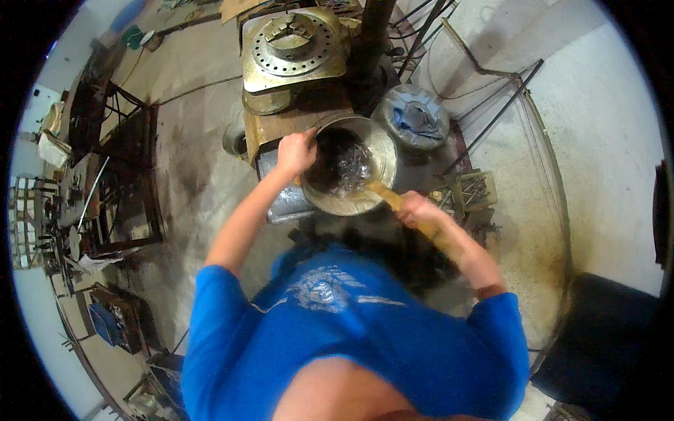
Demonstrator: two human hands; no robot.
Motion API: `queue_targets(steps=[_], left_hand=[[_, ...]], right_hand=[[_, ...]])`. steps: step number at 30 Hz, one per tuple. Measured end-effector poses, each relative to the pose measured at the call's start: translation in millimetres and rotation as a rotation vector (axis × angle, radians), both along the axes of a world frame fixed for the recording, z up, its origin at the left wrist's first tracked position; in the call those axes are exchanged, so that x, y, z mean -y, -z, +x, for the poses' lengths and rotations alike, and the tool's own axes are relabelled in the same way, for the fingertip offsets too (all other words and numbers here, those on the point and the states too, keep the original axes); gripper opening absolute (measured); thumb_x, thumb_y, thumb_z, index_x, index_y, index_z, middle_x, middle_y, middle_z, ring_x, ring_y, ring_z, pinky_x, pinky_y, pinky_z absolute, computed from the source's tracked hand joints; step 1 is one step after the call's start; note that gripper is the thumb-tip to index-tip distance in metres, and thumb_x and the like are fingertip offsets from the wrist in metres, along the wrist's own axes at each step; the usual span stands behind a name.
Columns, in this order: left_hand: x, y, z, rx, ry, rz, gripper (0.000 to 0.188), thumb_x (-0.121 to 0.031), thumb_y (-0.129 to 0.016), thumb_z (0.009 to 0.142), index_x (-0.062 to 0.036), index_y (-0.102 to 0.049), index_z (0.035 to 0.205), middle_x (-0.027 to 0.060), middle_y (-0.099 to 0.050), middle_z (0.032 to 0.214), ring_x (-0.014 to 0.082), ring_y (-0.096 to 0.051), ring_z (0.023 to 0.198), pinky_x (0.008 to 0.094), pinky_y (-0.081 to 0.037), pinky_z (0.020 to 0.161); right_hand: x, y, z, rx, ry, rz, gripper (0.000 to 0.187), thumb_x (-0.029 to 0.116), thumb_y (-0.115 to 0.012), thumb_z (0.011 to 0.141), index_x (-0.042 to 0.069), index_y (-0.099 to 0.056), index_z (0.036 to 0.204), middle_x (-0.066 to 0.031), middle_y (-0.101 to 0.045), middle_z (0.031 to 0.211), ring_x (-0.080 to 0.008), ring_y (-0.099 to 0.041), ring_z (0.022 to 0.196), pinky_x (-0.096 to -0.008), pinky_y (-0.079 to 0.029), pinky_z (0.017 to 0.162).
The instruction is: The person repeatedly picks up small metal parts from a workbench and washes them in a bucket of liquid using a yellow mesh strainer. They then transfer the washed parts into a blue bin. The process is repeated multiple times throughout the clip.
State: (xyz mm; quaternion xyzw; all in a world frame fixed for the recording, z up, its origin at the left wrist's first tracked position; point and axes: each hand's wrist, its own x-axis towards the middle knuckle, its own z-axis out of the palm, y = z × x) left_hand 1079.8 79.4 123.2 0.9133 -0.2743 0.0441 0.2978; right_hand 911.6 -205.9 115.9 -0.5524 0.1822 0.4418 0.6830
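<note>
The left hand [298, 151] grips the left rim of a metal bucket [387, 158], the right hand [419, 209] a yellowish stick [383, 191] angled into it, apparently mid-work, dark, glossy contents [347, 165] inside.

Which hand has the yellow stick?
The right hand: it is wrapped around the yellowish stick, which reaches over the edge of the metal bucket. The left hand grips the bucket's rim instead.

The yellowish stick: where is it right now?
In the head view, the yellowish stick is right of centre, gripped in the right hand, its far end inside the metal bucket.
</note>
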Motion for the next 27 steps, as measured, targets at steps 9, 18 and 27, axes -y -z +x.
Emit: queue_targets(steps=[9, 18, 27], left_hand=[[4.7, -2.2, 0.8, 0.024, 0.003, 0.015, 0.031, -0.012, -0.054, 0.066, -0.0072, -0.059, 0.096, 0.0208, -0.056, 0.069, 0.0363, -0.055, 0.064, 0.0436, -0.045, 0.060], [-2.1, -4.2, 2.2, -0.003, 0.033, 0.005, 0.028, -0.011, -0.050, 0.068, -0.0085, -0.060, 0.094, 0.0200, -0.057, 0.069, 0.0364, -0.055, 0.064, 0.0444, -0.045, 0.059], [1.6, -7.9, -6.7, 0.012, 0.059, 0.027, 0.031, -0.012, -0.055, 0.067, -0.0067, -0.058, 0.097, 0.0215, -0.057, 0.074, 0.0369, -0.055, 0.069, 0.0449, -0.045, 0.063]], right_hand=[[-38.0, 42.7, -37.4, -0.363, 0.247, 0.567, 0.008, 0.015, -0.048, 0.073, 0.008, -0.044, 0.074, 0.0017, -0.031, 0.051, -0.0079, -0.027, 0.039, -0.0252, -0.024, 0.034], [-48.8, 61.5, -53.1, -0.576, 0.474, 1.259, 0.038, 0.010, -0.045, 0.066, -0.008, -0.042, 0.099, -0.0002, -0.036, 0.064, -0.0058, -0.033, 0.047, -0.0169, -0.033, 0.035], [-44.6, 11.1, -35.7, -0.032, 0.249, -0.023, 0.007, 0.001, -0.048, 0.067, 0.005, -0.044, 0.072, -0.0021, -0.036, 0.049, -0.0101, -0.031, 0.036, -0.0271, -0.025, 0.033]])
